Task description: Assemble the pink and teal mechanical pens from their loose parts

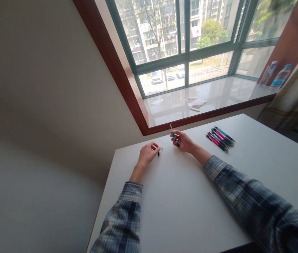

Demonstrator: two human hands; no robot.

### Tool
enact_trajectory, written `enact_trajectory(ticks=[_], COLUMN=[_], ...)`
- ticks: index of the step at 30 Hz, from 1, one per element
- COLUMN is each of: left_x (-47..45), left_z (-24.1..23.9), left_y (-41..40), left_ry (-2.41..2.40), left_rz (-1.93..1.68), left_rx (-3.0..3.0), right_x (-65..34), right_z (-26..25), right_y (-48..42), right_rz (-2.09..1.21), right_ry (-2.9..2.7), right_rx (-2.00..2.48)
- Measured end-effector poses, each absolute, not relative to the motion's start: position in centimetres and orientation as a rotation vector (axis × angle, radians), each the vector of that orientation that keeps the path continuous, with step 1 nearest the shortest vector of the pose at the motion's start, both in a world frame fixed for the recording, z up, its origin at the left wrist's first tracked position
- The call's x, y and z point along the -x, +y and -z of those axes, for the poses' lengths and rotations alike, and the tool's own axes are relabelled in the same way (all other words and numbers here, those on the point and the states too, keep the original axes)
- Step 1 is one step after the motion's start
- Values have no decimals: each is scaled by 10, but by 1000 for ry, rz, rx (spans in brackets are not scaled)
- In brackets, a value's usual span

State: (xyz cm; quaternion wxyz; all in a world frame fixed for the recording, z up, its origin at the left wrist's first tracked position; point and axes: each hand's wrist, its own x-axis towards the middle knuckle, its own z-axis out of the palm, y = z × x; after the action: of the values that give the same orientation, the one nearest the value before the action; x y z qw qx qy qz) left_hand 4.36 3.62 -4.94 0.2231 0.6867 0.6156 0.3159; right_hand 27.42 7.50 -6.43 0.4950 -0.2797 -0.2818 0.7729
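Both my hands rest near the far edge of a white table [180, 203]. My right hand [183, 141] is closed round a teal pen [174, 136] that points up and away, its thin tip showing above my fingers. My left hand [147, 154] is curled, pinching a small dark part [158, 153], perhaps a pen cap or tip, against the tabletop. A tiny pale piece [162, 148] lies just beside it. The two hands are a short gap apart.
Several pink and teal pens [220, 138] lie in a bunch on the table to the right. Beyond the table runs a glossy windowsill [217, 98] with a crumpled cloth [195, 103] and two plastic bottles [275, 74]. A bare wall stands at the left.
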Motion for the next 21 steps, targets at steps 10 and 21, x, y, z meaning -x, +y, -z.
enact_trajectory(ticks=[10,21], left_x=[-19,-23], left_z=[51,51], left_y=[25,24], left_ry=[1374,1392], left_rz=[-785,-705], left_rx=[-1929,-2097], right_x=[-282,-279], right_z=[71,71], right_y=[81,81], right_rz=[-1936,-1944], right_ry=[-620,-607], right_rx=[623,635])
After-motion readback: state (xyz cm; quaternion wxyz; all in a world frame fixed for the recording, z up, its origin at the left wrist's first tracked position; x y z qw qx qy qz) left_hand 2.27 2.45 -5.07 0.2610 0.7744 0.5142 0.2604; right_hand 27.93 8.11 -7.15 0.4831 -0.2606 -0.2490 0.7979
